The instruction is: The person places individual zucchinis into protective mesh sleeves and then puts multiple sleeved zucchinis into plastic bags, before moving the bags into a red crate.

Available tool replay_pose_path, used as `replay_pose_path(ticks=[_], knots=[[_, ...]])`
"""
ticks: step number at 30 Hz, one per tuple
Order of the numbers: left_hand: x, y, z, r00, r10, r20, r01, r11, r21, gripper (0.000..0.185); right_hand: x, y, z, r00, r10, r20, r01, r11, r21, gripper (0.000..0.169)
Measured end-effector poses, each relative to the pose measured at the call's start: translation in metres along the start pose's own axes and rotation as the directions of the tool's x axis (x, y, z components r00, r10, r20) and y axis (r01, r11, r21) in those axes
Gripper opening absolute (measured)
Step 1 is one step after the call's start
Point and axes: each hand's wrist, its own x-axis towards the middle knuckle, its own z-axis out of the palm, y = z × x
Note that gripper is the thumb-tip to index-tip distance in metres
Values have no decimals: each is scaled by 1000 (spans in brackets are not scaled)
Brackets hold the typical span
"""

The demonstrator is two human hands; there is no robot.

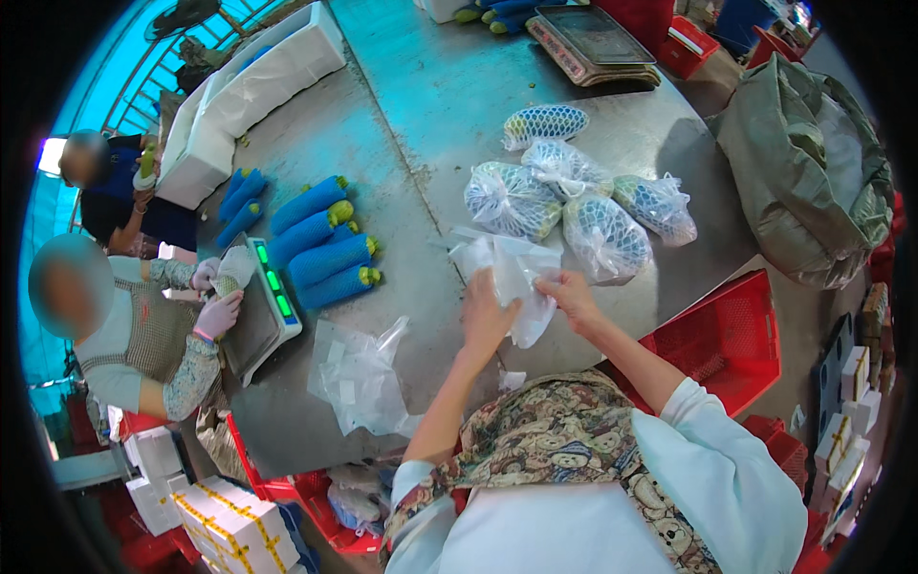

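Both of my hands grip a thin clear plastic bag [529,262] above the metal table. My left hand [482,316] has its near side, and my right hand [571,295] pinches the right edge. The bag looks empty and crumpled. Just beyond it lie several clear-bagged bundles [606,235] of green produce in white foam netting. Behind them a net-sleeved piece [546,125] lies without a bag. Flat clear bags [358,377] with small white labels rest left of my left forearm. Farther left are several green vegetables in blue mesh sleeves [308,260].
A gloved co-worker [147,316] handles a netted vegetable over a digital scale [269,308]. Another person [118,194] stands behind. White foam boxes [269,82] line the far left edge. A second scale [592,43], a grey-green sack [796,172] and a red crate [717,344] stand right.
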Motion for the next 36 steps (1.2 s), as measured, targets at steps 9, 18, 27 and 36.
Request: replay_pose_path(ticks=[9,18,27,36], knots=[[-62,-39,50,831,-427,356,334,895,295,22,-15,-16,-98,886,-288,-363,300,954,-25,16],[10,94,-6,808,-390,442,589,526,-613,38,-73,-39,-23,839,-477,260,544,734,-408,23],[24,111,-45,812,-228,537,537,650,-537,37,-45,-102,-80,889,-331,315,419,866,-274,26],[63,92,-49,754,-296,586,543,783,-304,44,-36,-90,-84,709,-106,697,356,907,-224,44]])
